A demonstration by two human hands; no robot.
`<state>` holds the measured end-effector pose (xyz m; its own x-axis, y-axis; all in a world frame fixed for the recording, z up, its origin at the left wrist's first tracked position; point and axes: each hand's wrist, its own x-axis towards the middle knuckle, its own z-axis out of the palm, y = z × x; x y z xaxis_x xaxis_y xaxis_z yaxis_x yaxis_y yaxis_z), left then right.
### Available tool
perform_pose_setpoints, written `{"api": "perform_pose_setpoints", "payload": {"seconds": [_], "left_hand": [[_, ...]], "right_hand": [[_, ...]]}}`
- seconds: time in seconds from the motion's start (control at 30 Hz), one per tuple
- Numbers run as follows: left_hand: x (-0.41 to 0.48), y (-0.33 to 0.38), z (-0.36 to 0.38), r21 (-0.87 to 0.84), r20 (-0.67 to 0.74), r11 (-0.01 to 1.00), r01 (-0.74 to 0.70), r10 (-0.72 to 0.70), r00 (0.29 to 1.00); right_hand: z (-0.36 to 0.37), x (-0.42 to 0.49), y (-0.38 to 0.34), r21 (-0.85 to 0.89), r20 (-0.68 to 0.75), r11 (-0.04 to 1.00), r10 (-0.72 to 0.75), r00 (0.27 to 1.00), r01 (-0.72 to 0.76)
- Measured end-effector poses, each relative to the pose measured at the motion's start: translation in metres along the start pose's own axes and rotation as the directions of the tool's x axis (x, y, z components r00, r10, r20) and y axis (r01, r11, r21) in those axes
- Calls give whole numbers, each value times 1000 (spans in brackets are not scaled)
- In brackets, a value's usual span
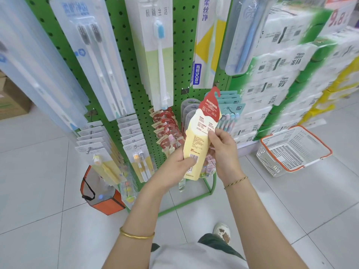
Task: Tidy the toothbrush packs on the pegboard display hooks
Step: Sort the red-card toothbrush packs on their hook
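- Pegboard: green, perforated, standing upright on a green wire foot; every place below is given from it
- Held toothbrush pack: cream card with a red top and a hook-shaped hang tab, printed back and barcode towards the camera; held upright in front of the pegboard's lower right part, off the hooks
- Left hand: in front of the pegboard's bottom edge; fingers gripping the held toothbrush pack at its lower end, thumb pressed on the barcode
- Gold bangle: on the left forearm, well in front of the pegboard
- Right hand: in front of the pegboard's lower right corner; fingers pinching the pack's right edge about midway up
- Thin bracelet: at the right wrist
- Red packs: a row hanging at the pegboard's lower middle, just left of the held pack
- Teal packs: a row hanging at the pegboard's lower right, partly behind the held pack's top
- Blue-brush pack: long, hanging at the pegboard's upper middle
- Basket: white mesh with an orange rim, on the floor to the right of the pegboard
- Tissue stacks: wrapped bundles piled just right of the pegboard, behind the basket
- Orange bin: on the floor at the pegboard's lower left foot
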<state>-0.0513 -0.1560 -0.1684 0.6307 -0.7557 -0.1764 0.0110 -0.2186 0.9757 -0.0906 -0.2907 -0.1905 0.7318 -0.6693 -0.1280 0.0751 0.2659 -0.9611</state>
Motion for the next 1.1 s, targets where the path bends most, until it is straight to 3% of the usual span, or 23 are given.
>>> {"api": "perform_pose_setpoints", "payload": {"seconds": [0.13,0.33,0.73,0.9,1.1], "left_hand": [[2,-3,-8,-11,-125,998,54,-55,991],[8,1,-10,-202,-349,979,41,-111,931],[16,14,-28,-94,-684,964,-247,118,720],[14,10,-34,-265,-624,939,-220,7,782],[11,5,-35,-533,-459,800,-276,1,889]], "right_hand": [[-9,1,2,1,107,1000,-20,994,20],[-10,3,5,13,291,1000,-24,956,21],[-11,4,14,-188,536,980,46,843,66],[-10,6,22,-253,573,966,106,813,52],[-7,1,26,-108,675,969,234,700,-220]]}}
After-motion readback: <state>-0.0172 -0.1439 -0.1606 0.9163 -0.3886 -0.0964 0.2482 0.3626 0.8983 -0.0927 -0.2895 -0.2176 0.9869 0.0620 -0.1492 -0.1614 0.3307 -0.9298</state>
